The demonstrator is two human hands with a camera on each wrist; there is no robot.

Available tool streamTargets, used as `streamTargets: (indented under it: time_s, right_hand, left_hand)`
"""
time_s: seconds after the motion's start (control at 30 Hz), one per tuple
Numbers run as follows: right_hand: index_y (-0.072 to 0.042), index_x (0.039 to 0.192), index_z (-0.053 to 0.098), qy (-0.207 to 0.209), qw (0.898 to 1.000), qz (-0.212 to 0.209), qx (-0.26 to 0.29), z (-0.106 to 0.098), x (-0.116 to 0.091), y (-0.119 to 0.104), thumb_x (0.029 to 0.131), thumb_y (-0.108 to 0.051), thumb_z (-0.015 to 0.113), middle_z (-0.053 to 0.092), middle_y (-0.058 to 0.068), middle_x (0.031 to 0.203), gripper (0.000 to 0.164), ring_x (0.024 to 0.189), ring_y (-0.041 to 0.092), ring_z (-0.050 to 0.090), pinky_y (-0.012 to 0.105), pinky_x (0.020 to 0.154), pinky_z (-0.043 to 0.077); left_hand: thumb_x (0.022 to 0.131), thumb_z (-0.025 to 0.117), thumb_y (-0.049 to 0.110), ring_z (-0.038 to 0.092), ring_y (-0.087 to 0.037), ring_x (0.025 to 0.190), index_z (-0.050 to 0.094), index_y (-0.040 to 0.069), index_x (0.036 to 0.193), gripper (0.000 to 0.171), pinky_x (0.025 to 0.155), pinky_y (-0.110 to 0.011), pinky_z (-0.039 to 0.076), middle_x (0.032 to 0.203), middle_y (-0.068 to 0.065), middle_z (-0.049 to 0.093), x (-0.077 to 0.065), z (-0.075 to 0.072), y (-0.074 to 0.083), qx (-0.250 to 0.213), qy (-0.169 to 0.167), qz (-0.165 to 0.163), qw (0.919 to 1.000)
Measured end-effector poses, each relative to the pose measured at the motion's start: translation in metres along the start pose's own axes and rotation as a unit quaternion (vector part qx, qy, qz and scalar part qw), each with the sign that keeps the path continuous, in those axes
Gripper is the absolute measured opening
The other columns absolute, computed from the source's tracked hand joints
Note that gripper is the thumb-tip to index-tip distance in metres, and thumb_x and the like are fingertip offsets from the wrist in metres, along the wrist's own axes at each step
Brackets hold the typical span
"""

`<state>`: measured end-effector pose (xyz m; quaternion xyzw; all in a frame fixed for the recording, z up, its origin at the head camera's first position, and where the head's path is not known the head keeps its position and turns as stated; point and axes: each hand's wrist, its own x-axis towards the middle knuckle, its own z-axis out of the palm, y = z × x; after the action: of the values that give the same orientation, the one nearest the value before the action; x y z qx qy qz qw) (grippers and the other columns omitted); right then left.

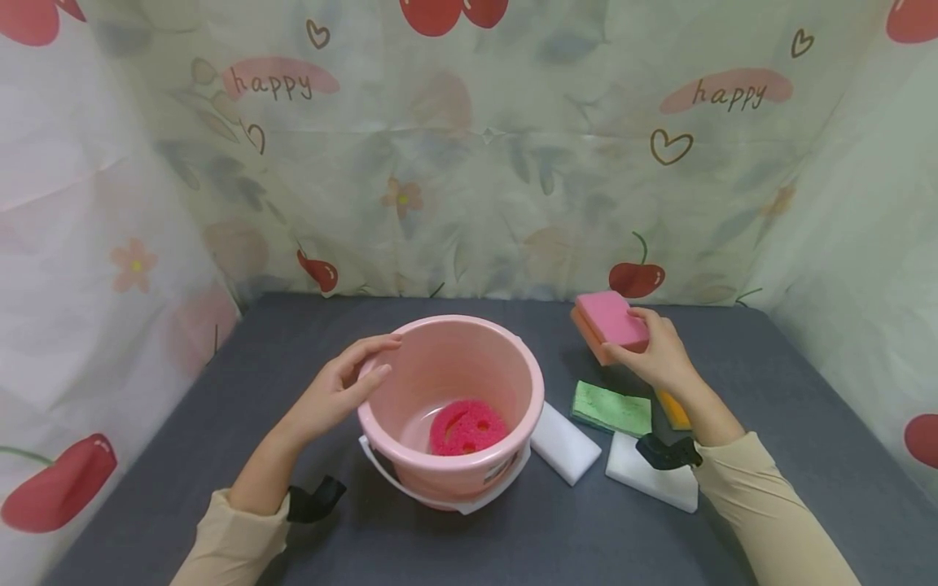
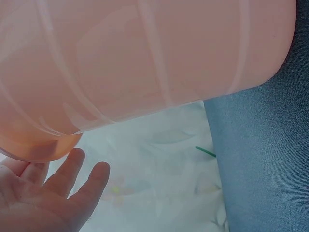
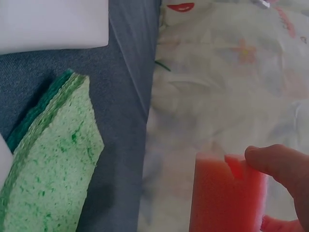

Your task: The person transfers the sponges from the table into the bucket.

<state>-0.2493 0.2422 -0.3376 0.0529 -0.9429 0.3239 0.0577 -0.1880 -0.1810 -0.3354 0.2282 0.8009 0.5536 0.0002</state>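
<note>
First, left of the one pink bucket (image 1: 425,358), come one beige sleeve (image 1: 238,533) and one black strap (image 1: 315,500), then the left hand (image 1: 330,395), one of two hands in view; it clasps nothing, its fairly straight fingers and thumb resting at the bucket's left rim, and the left-wrist view shows two of those fingers spread free outside the bucket. The bucket stands upright on a single dark table cover (image 1: 410,557), its one white handle (image 1: 465,509) hanging down round the near side. Within the bucket, at the bottom, lies one round deep-pink sponge (image 1: 465,430) with several holes. Just right of the bucket lies the first of two white slabs (image 1: 564,443); whether it touches the bucket I cannot tell. Farther right of the bucket is one green sponge (image 1: 611,408), with a darker layer underneath. To the bucket's right, higher than its near rim in the head view, one tilted pink-and-orange block (image 1: 614,319) is pinched between thumb and fingers of the right hand (image 1: 659,350); I cannot tell if it is one layered piece or two. Well right of the bucket lie the second white slab, partly behind a second black strap, and one yellow piece (image 1: 672,409), half hidden by the right forearm.
</note>
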Motion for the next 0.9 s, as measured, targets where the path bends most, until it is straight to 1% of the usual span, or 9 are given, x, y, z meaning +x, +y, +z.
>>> streamTargets:
  time_s: [0.27,0.43,0.67,0.9]
  right_hand:
    - [0.002,0.142,0.025,0.005,1.000,-0.013,0.005,-0.002,-0.004,-0.012,0.086,-0.031,0.065,0.034,0.031,0.133,0.077,0.115,0.042,0.038,0.055,0.091,0.045]
    - [0.001,0.142,0.026,0.007,1.000,-0.025,0.014,-0.003,-0.006,-0.019,0.085,-0.030,0.066,0.034,0.030,0.134,0.076,0.115,0.041,0.038,0.054,0.089,0.047]
    - [0.001,0.142,0.027,0.010,0.999,-0.043,0.017,-0.006,-0.010,-0.029,0.084,-0.029,0.067,0.036,0.028,0.133,0.076,0.116,0.039,0.037,0.051,0.088,0.045]
    - [0.000,0.141,0.028,0.011,0.998,-0.053,0.020,-0.007,-0.014,-0.037,0.084,-0.027,0.068,0.036,0.027,0.134,0.075,0.117,0.038,0.037,0.050,0.088,0.046]
  left_hand:
    - [0.094,0.053,0.017,0.046,-0.027,0.125,0.045,0.008,0.134,0.042,0.088,-0.015,0.047,0.143,-0.010,0.042,0.000,0.000,-0.001,-0.005,-0.003,-0.004,1.0000]
    - [0.095,0.053,0.017,0.046,-0.027,0.125,0.045,0.008,0.134,0.041,0.088,-0.015,0.047,0.143,-0.010,0.042,0.000,0.000,-0.001,-0.006,-0.003,-0.002,1.0000]
    - [0.094,0.053,0.016,0.046,-0.025,0.125,0.045,0.007,0.134,0.041,0.089,-0.014,0.047,0.143,-0.011,0.042,0.000,0.000,-0.001,-0.004,-0.002,0.003,1.0000]
    - [0.094,0.053,0.017,0.045,-0.026,0.127,0.046,0.009,0.134,0.041,0.089,-0.014,0.046,0.144,-0.010,0.042,0.000,0.000,-0.001,-0.006,-0.002,-0.001,1.0000]
